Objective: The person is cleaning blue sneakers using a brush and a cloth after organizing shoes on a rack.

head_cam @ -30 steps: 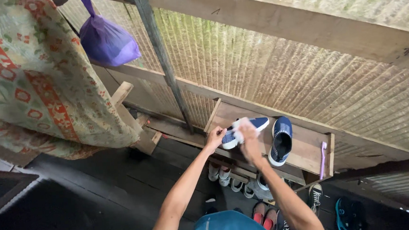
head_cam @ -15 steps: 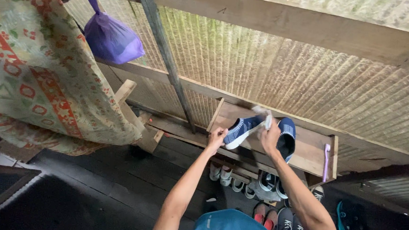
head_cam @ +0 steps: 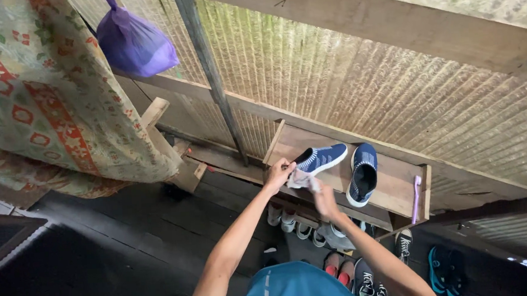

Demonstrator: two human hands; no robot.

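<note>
Wooden shelf (head_cam: 398,189) centre frame, corrugated wall behind. Left hand (head_cam: 278,173) fingers grip blue shoe (head_cam: 319,159) heel; right hand (head_cam: 325,200) pinches white cloth (head_cam: 301,179). Wiping step; next needs steady shoe.

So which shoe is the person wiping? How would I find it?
Find the wooden shelf under the ribbed wall. Two blue shoes sit there; it is the left shoe, lying on its side by the left hand and white cloth, while its neighbour stands flat.
</note>
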